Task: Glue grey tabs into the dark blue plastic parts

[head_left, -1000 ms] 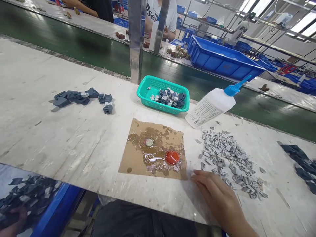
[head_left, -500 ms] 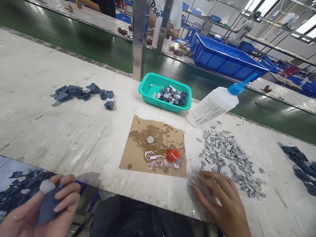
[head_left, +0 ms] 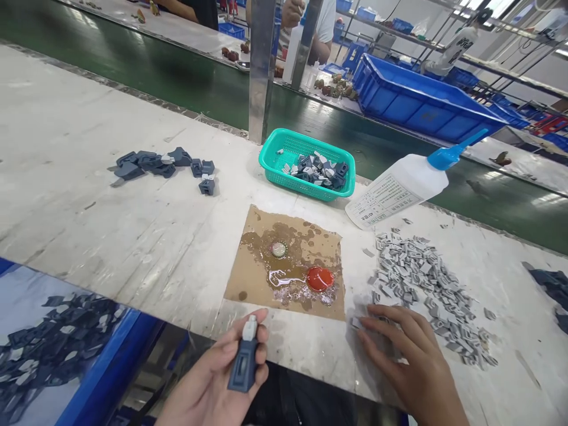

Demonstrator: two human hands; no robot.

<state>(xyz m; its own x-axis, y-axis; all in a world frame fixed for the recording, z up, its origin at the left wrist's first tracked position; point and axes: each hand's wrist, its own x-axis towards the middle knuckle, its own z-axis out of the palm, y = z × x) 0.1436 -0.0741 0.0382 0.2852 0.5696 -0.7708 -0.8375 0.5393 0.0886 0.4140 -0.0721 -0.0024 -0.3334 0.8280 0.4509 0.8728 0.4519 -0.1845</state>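
Note:
My left hand (head_left: 222, 373) is wrapped round a dark blue-grey plastic part (head_left: 243, 367) with a light grey piece (head_left: 249, 327) at its top end. It is in front of the cardboard sheet (head_left: 239, 284), which is wet with clear liquid and carries a red cap (head_left: 319, 278) and a small round cap (head_left: 278, 249). On the right, my right hand (head_left: 408, 355) rests low over the table, its thumb and forefinger closed at a small grey plastic piece (head_left: 355, 322). Beyond that hand spreads a pile of similar small grey pieces (head_left: 426, 284).
A green basket (head_left: 306, 190) of mixed parts stands behind the cardboard. A white bottle with blue nozzle (head_left: 399, 189) leans to its right. Dark parts (head_left: 151, 164) lie at left, and more fill a blue bin (head_left: 95, 370) below the table edge. Co-workers sit across the green belt.
My left hand has come from above the bin at lower left to the middle, bringing the dark part upright. My right hand stays beside the pile. The view has shifted slightly.

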